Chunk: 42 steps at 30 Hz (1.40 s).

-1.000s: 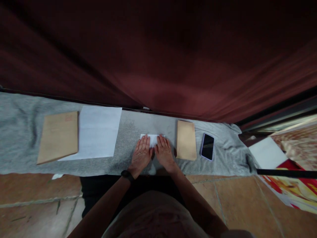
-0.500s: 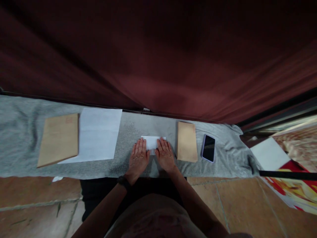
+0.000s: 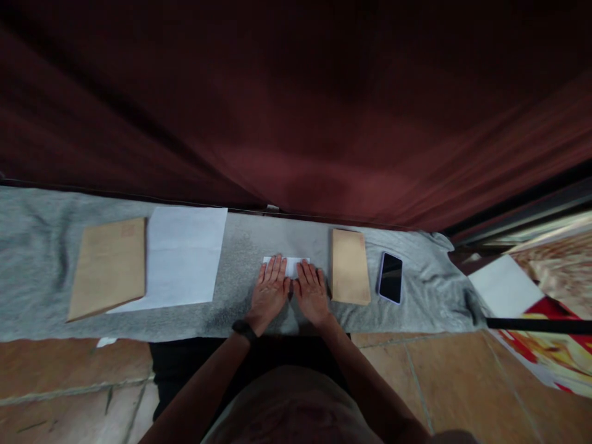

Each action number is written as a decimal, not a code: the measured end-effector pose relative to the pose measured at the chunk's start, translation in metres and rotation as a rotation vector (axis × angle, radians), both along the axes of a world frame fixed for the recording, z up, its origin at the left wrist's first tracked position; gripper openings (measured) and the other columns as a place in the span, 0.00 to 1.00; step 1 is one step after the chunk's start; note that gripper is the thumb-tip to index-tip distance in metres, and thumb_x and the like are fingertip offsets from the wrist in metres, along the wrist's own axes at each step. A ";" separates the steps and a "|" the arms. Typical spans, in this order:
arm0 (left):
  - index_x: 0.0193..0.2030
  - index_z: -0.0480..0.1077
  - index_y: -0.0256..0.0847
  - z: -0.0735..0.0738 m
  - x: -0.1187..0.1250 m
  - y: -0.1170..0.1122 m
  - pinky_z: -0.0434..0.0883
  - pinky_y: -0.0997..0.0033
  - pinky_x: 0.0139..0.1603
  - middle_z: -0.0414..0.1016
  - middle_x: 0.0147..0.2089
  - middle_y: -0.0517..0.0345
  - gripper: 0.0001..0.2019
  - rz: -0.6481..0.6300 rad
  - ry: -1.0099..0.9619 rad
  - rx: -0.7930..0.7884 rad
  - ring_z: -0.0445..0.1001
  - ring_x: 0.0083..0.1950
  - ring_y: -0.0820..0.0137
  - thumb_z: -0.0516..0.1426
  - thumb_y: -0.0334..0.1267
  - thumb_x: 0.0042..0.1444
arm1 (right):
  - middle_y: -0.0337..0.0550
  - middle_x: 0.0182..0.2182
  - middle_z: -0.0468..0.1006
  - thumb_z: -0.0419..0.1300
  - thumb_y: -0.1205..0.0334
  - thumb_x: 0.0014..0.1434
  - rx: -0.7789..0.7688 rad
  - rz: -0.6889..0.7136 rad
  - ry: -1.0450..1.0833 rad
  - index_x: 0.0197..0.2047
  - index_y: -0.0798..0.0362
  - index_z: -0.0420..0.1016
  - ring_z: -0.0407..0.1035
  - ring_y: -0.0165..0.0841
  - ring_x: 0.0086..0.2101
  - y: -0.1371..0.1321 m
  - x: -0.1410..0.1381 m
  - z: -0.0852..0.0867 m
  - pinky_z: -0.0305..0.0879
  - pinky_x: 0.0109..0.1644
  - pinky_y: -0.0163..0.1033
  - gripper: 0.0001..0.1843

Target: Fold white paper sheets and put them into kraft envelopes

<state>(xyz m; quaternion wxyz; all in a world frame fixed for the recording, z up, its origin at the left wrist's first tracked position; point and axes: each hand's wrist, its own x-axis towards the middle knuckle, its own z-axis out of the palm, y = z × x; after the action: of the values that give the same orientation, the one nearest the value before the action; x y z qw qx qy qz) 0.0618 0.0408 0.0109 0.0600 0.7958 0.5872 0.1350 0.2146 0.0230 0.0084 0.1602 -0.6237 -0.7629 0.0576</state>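
Note:
A small white folded paper (image 3: 291, 266) lies on the grey cloth in front of me, mostly covered by my hands. My left hand (image 3: 271, 291), with a dark band on its wrist, rests flat on the paper's left part, fingers stretched out. Flat on the right part lies my right hand (image 3: 311, 293), its fingers also extended. A thin strip of the paper shows between and beyond the fingertips. Just right of my right hand is a stack of brown envelopes (image 3: 349, 266).
A phone (image 3: 391, 277) lies right of the envelopes. To the left, a brown envelope stack (image 3: 109, 265) overlaps large white paper sheets (image 3: 185, 256). The grey cloth (image 3: 240, 240) covers a narrow surface, with a dark red curtain (image 3: 300, 154) behind it. A white board (image 3: 505, 287) stands far right.
My left hand has slid right and slightly forward across the paper, closer to my right hand. Less of the paper shows between them. My right hand has barely moved.

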 end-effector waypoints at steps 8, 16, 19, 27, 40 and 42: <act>0.77 0.54 0.31 -0.004 -0.003 -0.001 0.48 0.47 0.80 0.52 0.80 0.43 0.31 -0.015 0.037 -0.020 0.46 0.82 0.57 0.42 0.30 0.68 | 0.50 0.73 0.61 0.44 0.57 0.78 -0.025 0.068 0.011 0.75 0.55 0.59 0.53 0.40 0.73 0.010 -0.024 0.003 0.50 0.76 0.54 0.28; 0.76 0.54 0.25 -0.006 -0.013 -0.008 0.52 0.45 0.78 0.55 0.78 0.35 0.31 0.122 -0.008 0.039 0.52 0.80 0.52 0.43 0.41 0.71 | 0.54 0.74 0.58 0.49 0.54 0.77 -0.006 0.005 -0.054 0.76 0.59 0.58 0.51 0.45 0.73 0.005 -0.008 -0.001 0.49 0.76 0.55 0.30; 0.76 0.55 0.24 -0.004 -0.021 -0.008 0.52 0.46 0.78 0.57 0.77 0.35 0.31 0.124 0.007 0.041 0.53 0.79 0.52 0.43 0.42 0.72 | 0.54 0.74 0.59 0.49 0.56 0.77 -0.012 -0.008 -0.049 0.76 0.59 0.58 0.53 0.45 0.72 0.006 -0.001 0.000 0.49 0.75 0.54 0.30; 0.70 0.65 0.34 0.021 -0.045 0.020 0.64 0.49 0.69 0.68 0.71 0.38 0.26 0.014 0.066 -0.063 0.67 0.70 0.50 0.51 0.44 0.70 | 0.51 0.67 0.71 0.57 0.62 0.71 -0.141 0.049 -0.026 0.69 0.54 0.69 0.65 0.44 0.63 0.044 0.019 0.024 0.55 0.72 0.49 0.25; 0.61 0.69 0.40 0.045 -0.048 0.073 0.65 0.55 0.62 0.71 0.60 0.44 0.29 0.018 0.042 -0.339 0.68 0.63 0.50 0.69 0.42 0.53 | 0.52 0.59 0.73 0.69 0.56 0.61 -0.394 -0.030 -0.060 0.58 0.51 0.75 0.64 0.45 0.60 0.087 0.021 0.046 0.59 0.64 0.45 0.23; 0.60 0.70 0.40 0.046 -0.048 0.074 0.65 0.56 0.61 0.71 0.59 0.44 0.29 0.030 0.027 -0.348 0.68 0.62 0.51 0.69 0.42 0.53 | 0.52 0.59 0.73 0.69 0.56 0.60 -0.401 -0.057 -0.020 0.56 0.52 0.76 0.64 0.46 0.59 0.088 0.021 0.045 0.59 0.63 0.46 0.22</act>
<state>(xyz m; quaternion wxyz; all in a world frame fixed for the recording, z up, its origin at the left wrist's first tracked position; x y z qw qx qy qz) 0.0140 0.1147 0.0573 0.1872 0.7663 0.6143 0.0215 0.2360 0.1111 0.0533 0.0268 -0.6652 -0.7197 0.1973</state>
